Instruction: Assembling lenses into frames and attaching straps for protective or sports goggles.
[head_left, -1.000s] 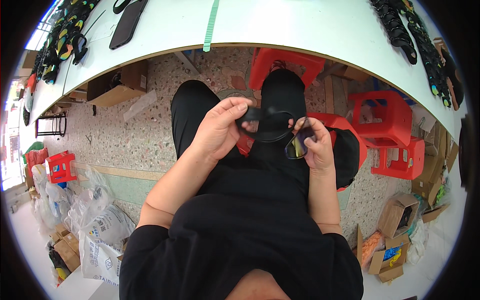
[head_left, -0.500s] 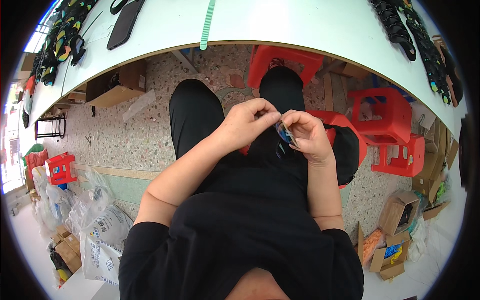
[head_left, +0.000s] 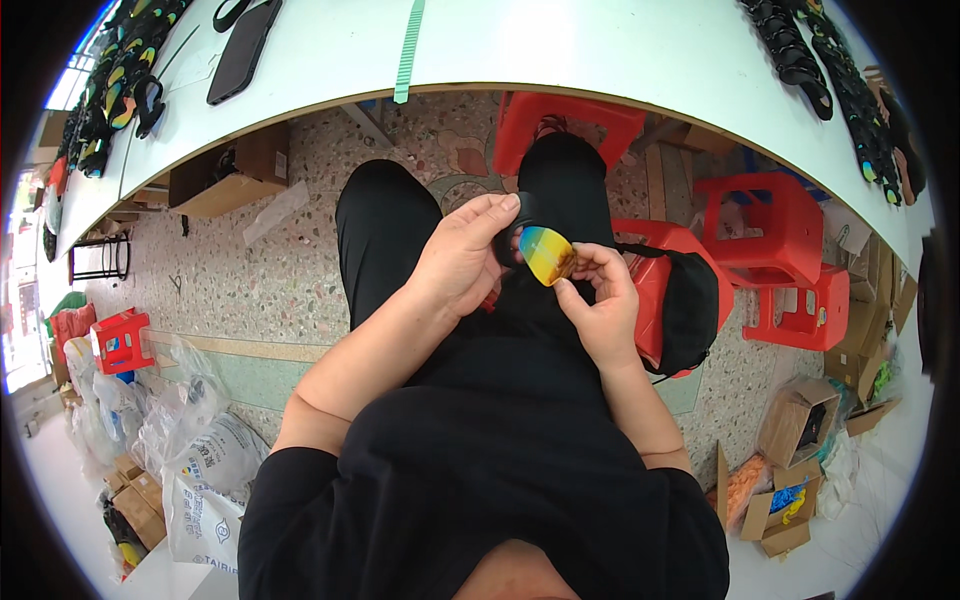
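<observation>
Over my lap I hold what looks like a pair of sunglasses with a mirrored lens (head_left: 545, 254) that shines blue, green, yellow and orange. My left hand (head_left: 455, 252) pinches its black frame (head_left: 516, 212) between thumb and fingers at the upper left end. Thumb and fingers of my right hand (head_left: 605, 297) grip the lower right end, by the lens edge. The far half of the sunglasses is hidden behind the lens and fingers. Both hands are beyond my knees' near side, just short of the white table (head_left: 560, 45).
On the table lie a black phone (head_left: 243, 55), a green strip (head_left: 408, 55), a pile of glasses with coloured lenses (head_left: 125, 85) at left and a row of black frames (head_left: 785, 55) at right. Red stools (head_left: 760, 220) and a black bag (head_left: 690, 310) stand right of me.
My hands have moved apart, the left a little left and the right down. The glasses have turned, so the bright lens face shows.
</observation>
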